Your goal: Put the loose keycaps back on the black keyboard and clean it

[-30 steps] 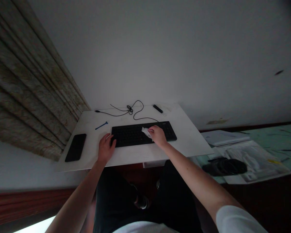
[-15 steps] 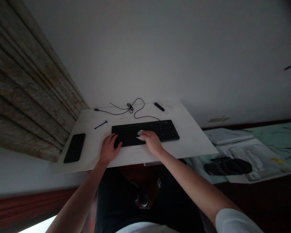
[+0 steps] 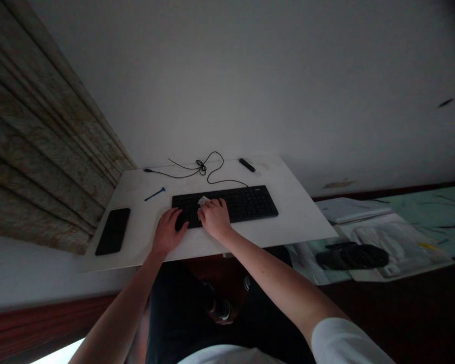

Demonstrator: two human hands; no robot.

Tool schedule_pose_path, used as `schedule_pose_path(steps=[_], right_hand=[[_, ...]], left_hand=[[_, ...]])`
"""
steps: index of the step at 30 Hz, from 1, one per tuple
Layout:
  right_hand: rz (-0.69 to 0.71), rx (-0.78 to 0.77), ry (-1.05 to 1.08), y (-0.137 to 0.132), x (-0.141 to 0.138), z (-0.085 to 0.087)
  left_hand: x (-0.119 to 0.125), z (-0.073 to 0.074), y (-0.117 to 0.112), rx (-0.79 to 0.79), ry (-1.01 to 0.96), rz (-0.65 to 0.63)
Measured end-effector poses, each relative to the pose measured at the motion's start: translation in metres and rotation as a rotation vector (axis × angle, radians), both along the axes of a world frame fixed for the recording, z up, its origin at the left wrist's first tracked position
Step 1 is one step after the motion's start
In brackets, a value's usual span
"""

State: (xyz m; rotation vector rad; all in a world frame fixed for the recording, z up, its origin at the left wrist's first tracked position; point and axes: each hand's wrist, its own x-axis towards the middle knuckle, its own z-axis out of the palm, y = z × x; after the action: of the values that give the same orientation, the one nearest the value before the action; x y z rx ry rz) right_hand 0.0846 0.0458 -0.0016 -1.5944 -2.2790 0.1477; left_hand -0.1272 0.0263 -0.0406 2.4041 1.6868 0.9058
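Observation:
A black keyboard (image 3: pixel 250 203) lies on the white table (image 3: pixel 288 222). My left hand (image 3: pixel 167 230) rests at its left end, thumb and fingers apart, with the fingertips over the edge keys. In my right hand (image 3: pixel 216 218) is a crumpled white tissue (image 3: pixel 203 200), pressed down on the keys left of the keyboard's middle. Part of the tissue is hidden under the fingers. From the keyboard's back edge a black cable (image 3: pixel 227 181) runs to a tied bundle and on to a plug at the left.
A black phone (image 3: pixel 112 231) lies at the table's left, with a small blue tool (image 3: pixel 154 194) behind it. At the back right is a small black stick-like object (image 3: pixel 246 165). A black bundle (image 3: pixel 352 256) and papers lie on a lower surface at right. A curtain (image 3: pixel 49 146) hangs at left.
My right hand has slid left along the keyboard with the tissue, closer to my left hand. My left hand stays at the keyboard's left end. The view has shifted slightly.

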Motion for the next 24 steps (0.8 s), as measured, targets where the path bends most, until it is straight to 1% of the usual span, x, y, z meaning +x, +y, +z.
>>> schedule_pose_path(steps=[2,4,7,9,11,13,16,20,22,24], right_hand=[[0.043,-0.027,-0.001,0.002,0.006,-0.001],[0.056,-0.04,0.005,0.008,0.014,-0.004],[0.054,-0.017,0.002,0.018,0.025,-0.008],[0.092,0.003,-0.007,0.021,0.034,-0.011],[0.129,0.02,-0.011,0.022,0.047,-0.013],[0.135,0.037,-0.015,0.023,0.067,-0.016],[0.092,0.054,-0.021,0.024,0.109,-0.02],[-0.031,0.06,-0.024,0.027,0.168,-0.023],[-0.095,0.062,-0.015,0.029,0.184,-0.023],[-0.124,0.058,0.008,0.03,0.182,-0.023]], left_hand=[[-0.001,-0.001,0.0,-0.002,0.001,0.002],[-0.001,-0.001,0.001,-0.011,-0.004,0.009],[-0.002,-0.001,0.0,-0.014,-0.023,0.007],[-0.002,-0.001,0.0,-0.014,-0.032,0.006],[-0.002,0.0,-0.001,-0.02,-0.034,0.01],[-0.002,0.0,-0.001,-0.025,-0.039,0.019],[-0.002,0.0,-0.001,-0.028,-0.046,0.023],[-0.001,0.001,-0.001,-0.02,-0.023,0.008],[0.0,0.002,0.0,-0.01,-0.001,0.002],[0.001,0.002,0.0,-0.003,0.012,0.001]])
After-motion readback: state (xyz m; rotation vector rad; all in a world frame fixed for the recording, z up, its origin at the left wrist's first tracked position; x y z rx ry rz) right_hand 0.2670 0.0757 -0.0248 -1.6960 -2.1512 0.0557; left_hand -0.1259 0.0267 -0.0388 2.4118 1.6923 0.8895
